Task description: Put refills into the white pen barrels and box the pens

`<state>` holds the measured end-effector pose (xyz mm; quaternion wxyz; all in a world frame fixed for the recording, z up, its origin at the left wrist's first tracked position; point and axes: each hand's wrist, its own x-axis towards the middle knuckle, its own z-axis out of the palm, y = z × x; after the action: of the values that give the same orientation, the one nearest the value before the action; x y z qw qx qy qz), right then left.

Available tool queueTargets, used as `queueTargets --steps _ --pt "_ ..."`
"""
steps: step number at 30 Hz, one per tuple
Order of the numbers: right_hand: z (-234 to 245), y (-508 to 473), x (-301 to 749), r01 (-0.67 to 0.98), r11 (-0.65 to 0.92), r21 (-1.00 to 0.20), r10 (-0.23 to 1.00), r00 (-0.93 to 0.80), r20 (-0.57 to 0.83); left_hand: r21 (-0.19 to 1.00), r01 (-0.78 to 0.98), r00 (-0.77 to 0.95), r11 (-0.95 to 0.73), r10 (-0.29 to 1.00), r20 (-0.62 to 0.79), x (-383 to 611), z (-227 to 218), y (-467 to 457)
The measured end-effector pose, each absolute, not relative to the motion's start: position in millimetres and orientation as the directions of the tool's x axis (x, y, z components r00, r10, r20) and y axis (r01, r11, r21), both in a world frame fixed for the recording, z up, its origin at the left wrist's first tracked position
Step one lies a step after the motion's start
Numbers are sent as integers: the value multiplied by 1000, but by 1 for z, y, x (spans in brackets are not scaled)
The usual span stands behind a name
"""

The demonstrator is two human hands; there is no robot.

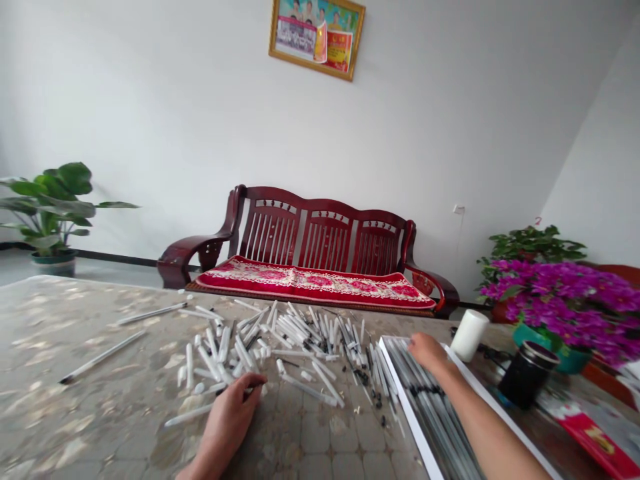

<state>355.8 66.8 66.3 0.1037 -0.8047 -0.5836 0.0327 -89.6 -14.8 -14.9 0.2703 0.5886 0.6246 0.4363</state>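
My left hand (233, 410) rests low over the table beside a loose heap of white pen parts (295, 330), its fingers curled together. A pale pen barrel (187, 416) meets the hand's left side; whether the fingers grip it is not visible. My right hand (426, 350) is at the far end of a white open box (407, 413), over rows of clear grey pens (425, 393). Its fingers are drawn together, and anything in them is hidden. Thin dark refills and small black pieces (379, 400) lie between the heap and the box.
Two assembled-looking pens (103, 357) lie apart on the left of the patterned table cover (135, 427). Right of the box stand a white roll (469, 335), a black cup (527, 377), a pot of purple flowers (570, 300) and a red packet (597, 437). A wooden bench (325, 233) is behind.
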Motion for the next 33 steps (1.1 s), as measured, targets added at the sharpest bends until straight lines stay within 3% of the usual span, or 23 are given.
queueTargets --steps 12,18,23,29,33 --pt "36 53 195 973 46 -225 985 -8 170 682 714 65 -161 984 165 -82 -11 -34" --pt "28 66 141 969 139 -204 977 -100 190 564 819 59 -105 993 99 -85 -3 -42" --pt "21 67 122 963 206 -175 969 -175 177 538 837 50 -99 993 105 -84 -1 -41" --pt "18 60 123 956 217 -199 964 -178 196 632 770 -3 -89 990 144 -79 -5 -31" --pt "17 42 113 841 298 -451 946 -197 257 888 449 -135 -100 975 178 -71 -10 -20"
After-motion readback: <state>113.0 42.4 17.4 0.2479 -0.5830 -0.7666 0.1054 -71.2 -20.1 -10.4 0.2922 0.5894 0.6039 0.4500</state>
